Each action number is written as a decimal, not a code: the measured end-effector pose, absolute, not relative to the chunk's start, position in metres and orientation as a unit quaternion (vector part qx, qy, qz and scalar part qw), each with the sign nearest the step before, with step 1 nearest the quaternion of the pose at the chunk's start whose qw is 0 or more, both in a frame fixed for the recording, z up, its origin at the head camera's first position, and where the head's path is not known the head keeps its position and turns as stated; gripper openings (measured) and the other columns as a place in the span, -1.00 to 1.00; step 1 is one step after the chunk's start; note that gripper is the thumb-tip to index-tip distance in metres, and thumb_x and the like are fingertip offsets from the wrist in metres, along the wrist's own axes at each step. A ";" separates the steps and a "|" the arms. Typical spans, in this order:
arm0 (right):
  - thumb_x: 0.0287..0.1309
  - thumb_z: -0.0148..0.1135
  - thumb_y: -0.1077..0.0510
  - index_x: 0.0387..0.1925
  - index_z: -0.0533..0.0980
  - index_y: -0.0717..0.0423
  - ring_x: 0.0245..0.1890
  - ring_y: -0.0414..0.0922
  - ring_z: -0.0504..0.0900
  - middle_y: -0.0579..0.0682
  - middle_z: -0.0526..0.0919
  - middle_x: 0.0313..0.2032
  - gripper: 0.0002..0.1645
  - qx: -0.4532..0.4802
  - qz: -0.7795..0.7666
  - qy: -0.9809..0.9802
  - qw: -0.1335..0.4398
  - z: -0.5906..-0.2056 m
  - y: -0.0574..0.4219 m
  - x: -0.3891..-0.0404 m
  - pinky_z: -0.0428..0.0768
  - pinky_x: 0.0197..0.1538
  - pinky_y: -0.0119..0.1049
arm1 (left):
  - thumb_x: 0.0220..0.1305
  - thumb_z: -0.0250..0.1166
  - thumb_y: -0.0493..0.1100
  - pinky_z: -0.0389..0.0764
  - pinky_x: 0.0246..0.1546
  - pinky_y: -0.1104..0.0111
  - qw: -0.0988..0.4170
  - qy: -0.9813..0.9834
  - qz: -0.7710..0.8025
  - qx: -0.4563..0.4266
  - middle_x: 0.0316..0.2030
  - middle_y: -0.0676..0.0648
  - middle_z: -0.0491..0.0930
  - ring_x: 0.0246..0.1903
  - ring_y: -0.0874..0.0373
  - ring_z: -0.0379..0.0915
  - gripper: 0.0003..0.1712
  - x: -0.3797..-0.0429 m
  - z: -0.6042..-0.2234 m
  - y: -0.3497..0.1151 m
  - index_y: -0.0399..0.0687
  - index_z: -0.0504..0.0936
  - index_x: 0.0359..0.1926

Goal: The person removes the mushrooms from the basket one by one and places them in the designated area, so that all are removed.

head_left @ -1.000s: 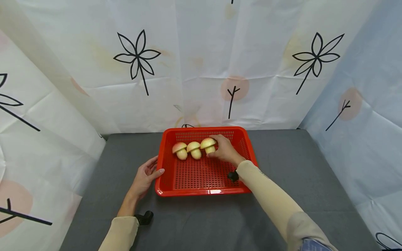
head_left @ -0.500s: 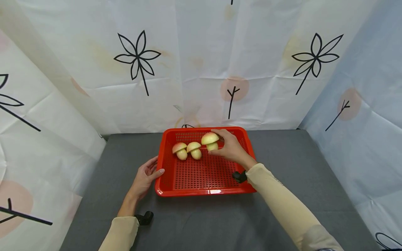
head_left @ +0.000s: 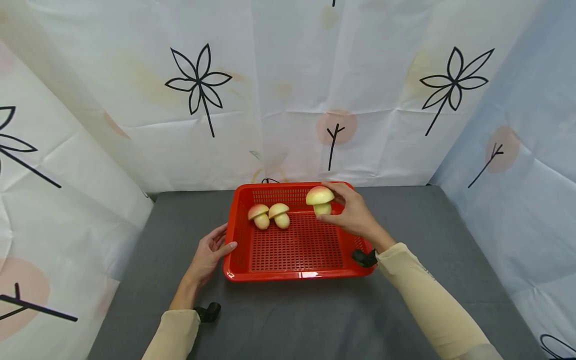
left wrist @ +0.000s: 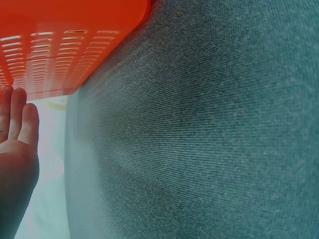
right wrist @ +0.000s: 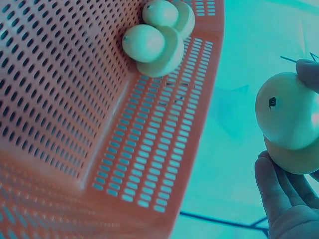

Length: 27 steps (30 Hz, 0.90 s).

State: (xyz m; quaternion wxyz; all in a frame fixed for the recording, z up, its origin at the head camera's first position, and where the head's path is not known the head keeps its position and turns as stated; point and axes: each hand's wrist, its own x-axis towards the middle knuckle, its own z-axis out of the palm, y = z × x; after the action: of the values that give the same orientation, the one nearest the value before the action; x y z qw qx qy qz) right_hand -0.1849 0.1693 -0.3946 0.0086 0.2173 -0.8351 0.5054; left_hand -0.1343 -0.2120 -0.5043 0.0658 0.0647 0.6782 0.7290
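In the head view, my right hand (head_left: pixel 351 210) pinches a toy mushroom (head_left: pixel 320 196) with a yellow-red cap and pale stem, thumb at the stem and fingers at the cap. It is raised above the right part of a red plastic basket (head_left: pixel 297 275). Two similar mushrooms, one on the left (head_left: pixel 259 217) and one beside it (head_left: pixel 281 217), lie in the basket near its back left. My left hand (head_left: pixel 209 256) holds the basket's left side, thumb over the rim and straight fingers along the outer wall. The right wrist view shows the held mushroom (right wrist: pixel 286 112) close up.
The basket stands on a dark grey cloth-covered table (head_left: pixel 279 320). Behind it hangs a white printed curtain (head_left: pixel 288 100), and more curtain encloses both sides. A black wrist mount (head_left: pixel 208 312) sits on the left forearm.
My right hand has lifted the third mushroom out of the row, up and to the right. The left hand, basket and other two mushrooms have stayed in place.
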 end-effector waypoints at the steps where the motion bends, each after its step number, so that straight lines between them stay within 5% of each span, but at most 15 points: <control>1: -0.02 0.58 0.33 0.42 0.33 0.29 0.26 0.12 0.48 0.21 0.46 0.24 -0.03 0.217 0.504 -0.836 0.010 -0.394 0.172 -0.184 0.46 0.34 -0.10 | 0.37 0.26 -0.39 0.51 0.16 0.49 0.066 0.679 0.729 0.064 0.38 -0.43 0.26 0.19 0.14 0.44 -0.24 -0.134 -0.504 -0.212 -0.40 0.15 0.49; 14: 0.05 0.54 0.31 0.46 0.28 0.25 0.23 0.12 0.47 0.20 0.41 0.24 -0.04 0.188 0.490 -0.851 0.033 -0.388 0.215 -0.174 0.41 0.35 -0.04 | 0.36 0.27 -0.39 0.50 0.16 0.49 0.067 0.676 0.732 0.062 0.37 -0.41 0.28 0.19 0.15 0.43 -0.23 -0.134 -0.502 -0.212 -0.38 0.15 0.50; 22: 0.07 0.52 0.34 0.45 0.27 0.31 0.26 0.16 0.45 0.25 0.40 0.27 -0.06 0.178 0.484 -0.855 0.057 -0.389 0.238 -0.173 0.40 0.25 -0.58 | 0.35 0.27 -0.41 0.51 0.17 0.48 0.068 0.671 0.736 0.061 0.37 -0.40 0.28 0.22 0.06 0.41 -0.23 -0.134 -0.504 -0.211 -0.38 0.16 0.49; 27: 0.08 0.49 0.37 0.45 0.26 0.33 0.23 0.18 0.46 0.27 0.40 0.28 -0.07 0.168 0.491 -0.853 0.057 -0.390 0.248 -0.172 0.39 0.16 -0.68 | 0.35 0.27 -0.41 0.52 0.16 0.47 0.070 0.670 0.737 0.059 0.37 -0.41 0.28 0.24 -0.02 0.39 -0.23 -0.135 -0.505 -0.211 -0.39 0.16 0.49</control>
State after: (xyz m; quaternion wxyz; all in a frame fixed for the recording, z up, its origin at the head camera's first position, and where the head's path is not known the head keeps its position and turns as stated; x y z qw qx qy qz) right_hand -0.1724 0.2482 -0.3903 0.0573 0.1684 -0.8528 0.4909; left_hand -0.1346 -0.2109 -0.5050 0.0697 0.0590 0.6695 0.7371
